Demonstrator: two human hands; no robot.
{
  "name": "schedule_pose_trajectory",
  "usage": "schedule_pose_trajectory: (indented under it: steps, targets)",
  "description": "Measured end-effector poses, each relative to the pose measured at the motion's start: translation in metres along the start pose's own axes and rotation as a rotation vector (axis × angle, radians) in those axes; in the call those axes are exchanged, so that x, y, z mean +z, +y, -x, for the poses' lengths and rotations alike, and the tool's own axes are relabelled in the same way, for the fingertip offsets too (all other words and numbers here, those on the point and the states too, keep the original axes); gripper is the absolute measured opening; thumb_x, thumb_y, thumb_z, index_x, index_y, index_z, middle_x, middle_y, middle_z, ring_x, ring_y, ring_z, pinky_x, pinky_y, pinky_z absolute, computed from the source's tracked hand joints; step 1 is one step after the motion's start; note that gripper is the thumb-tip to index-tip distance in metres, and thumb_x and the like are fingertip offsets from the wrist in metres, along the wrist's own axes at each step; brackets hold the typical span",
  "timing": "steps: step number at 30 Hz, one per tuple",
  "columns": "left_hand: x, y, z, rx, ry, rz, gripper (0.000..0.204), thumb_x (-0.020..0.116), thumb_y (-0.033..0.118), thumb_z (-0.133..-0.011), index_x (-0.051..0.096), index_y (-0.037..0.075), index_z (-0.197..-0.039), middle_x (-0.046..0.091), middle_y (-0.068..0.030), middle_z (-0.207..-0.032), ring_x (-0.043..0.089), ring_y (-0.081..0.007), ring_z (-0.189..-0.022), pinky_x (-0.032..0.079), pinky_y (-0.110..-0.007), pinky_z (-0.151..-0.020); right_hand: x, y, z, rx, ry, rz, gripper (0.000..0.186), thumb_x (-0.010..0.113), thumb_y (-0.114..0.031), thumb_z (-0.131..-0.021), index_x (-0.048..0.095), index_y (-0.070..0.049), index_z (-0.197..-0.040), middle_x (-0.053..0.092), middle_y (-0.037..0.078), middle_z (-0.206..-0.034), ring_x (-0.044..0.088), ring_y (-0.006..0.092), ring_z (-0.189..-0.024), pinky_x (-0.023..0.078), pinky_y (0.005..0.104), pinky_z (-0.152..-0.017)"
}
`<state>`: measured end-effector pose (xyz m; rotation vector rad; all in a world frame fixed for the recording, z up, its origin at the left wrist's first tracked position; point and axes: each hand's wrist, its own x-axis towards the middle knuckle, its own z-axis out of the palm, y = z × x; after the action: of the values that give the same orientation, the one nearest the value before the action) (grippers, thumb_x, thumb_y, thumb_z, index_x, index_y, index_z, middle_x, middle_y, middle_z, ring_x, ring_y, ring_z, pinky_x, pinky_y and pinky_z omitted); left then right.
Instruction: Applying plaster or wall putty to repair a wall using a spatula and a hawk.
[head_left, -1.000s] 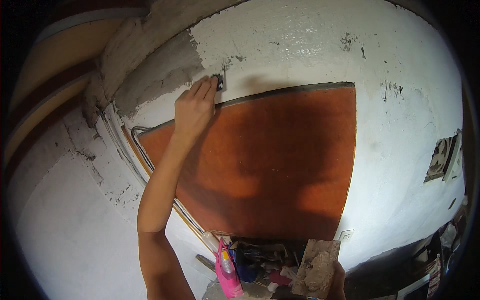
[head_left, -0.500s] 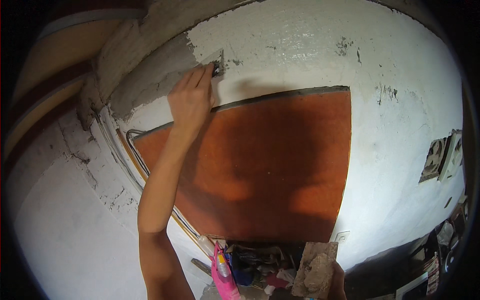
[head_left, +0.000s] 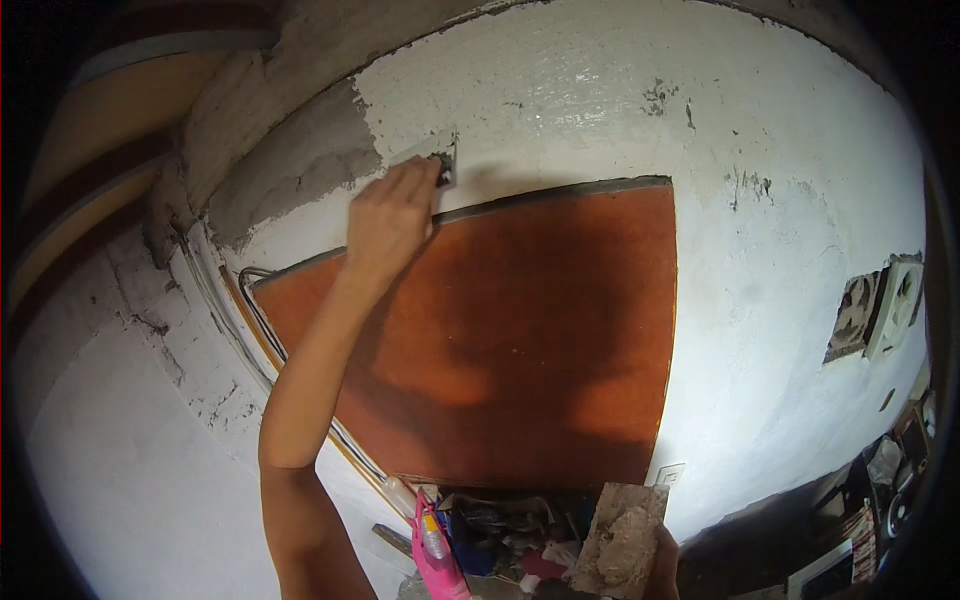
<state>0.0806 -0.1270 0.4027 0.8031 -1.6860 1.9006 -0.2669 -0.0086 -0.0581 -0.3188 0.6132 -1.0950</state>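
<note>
Raised against the upper wall, my left hand (head_left: 392, 215) is closed round the dark handle of a flat plastering trowel (head_left: 452, 155). The trowel's thin blade lies against the white plaster just above the orange-brown panel; my fingers cover part of it. Left of it is a bare grey cement patch (head_left: 320, 145) with a ragged edge. Low on the right, my right hand (head_left: 664, 568) grips the side of a rectangular mortar board (head_left: 622, 535). A lump of grey-brown plaster sits on its face. Only part of that hand shows.
The orange-brown panel (head_left: 520, 330) fills the middle of the wall. Cables (head_left: 225, 300) run down its left side. Below are a pink bag (head_left: 437, 560) with a bottle and a heap of clutter (head_left: 510, 535). A vent block (head_left: 890, 305) is at far right.
The trowel has slid a little right and down along the wall with my left hand, leaving whiter plaster over part of the grey patch's lower edge. The whole view has shifted slightly.
</note>
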Motion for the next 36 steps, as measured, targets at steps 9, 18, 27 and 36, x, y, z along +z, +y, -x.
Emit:
schedule_pose_trajectory:
  steps: [9, 18, 27, 36]
  targets:
    - [0.003, -0.014, -0.004, 0.022, -0.058, -0.049, 0.040, 0.064, 0.002, -0.071, 0.068, 0.005, -0.110, 0.067, -0.0058, -0.105, 0.065, -0.0212, -0.094, 0.056, -0.036, -0.073, 0.004, -0.003, 0.003, -0.002, -0.072, 0.037, 0.053, 0.041, -0.045, -0.095, 0.053, -0.003, -0.126, 0.061, 0.013, -0.114, 0.058, 0.0279, -0.103, 0.048, 0.0397, -0.090]
    - [0.003, -0.016, -0.002, 0.107, -0.035, -0.053, 0.038, 0.064, 0.002, -0.070, 0.068, 0.006, -0.108, 0.067, -0.0065, -0.105, 0.065, -0.0220, -0.091, 0.052, -0.034, -0.069, 0.002, -0.002, 0.011, -0.006, -0.072, 0.017, 0.053, 0.040, -0.045, -0.095, 0.052, -0.003, -0.126, 0.061, 0.013, -0.114, 0.058, 0.0281, -0.104, 0.048, 0.0398, -0.091]
    - [0.003, -0.012, -0.009, 0.157, 0.005, -0.027, 0.041, 0.063, 0.001, -0.071, 0.067, 0.004, -0.112, 0.068, -0.0072, -0.102, 0.066, -0.0225, -0.094, 0.054, -0.033, -0.073, 0.004, 0.000, 0.017, -0.010, -0.077, -0.006, 0.054, 0.040, -0.045, -0.095, 0.051, -0.003, -0.127, 0.061, 0.013, -0.114, 0.058, 0.0282, -0.104, 0.048, 0.0398, -0.091]
    - [0.003, -0.005, -0.020, -0.045, 0.007, -0.038, 0.040, 0.069, 0.000, -0.068, 0.070, 0.008, -0.107, 0.069, -0.0059, -0.103, 0.067, -0.0192, -0.094, 0.055, -0.032, -0.072, 0.002, -0.002, 0.021, -0.025, -0.076, -0.028, 0.055, 0.040, -0.045, -0.095, 0.051, -0.003, -0.128, 0.061, 0.013, -0.115, 0.058, 0.0284, -0.105, 0.048, 0.0399, -0.091]
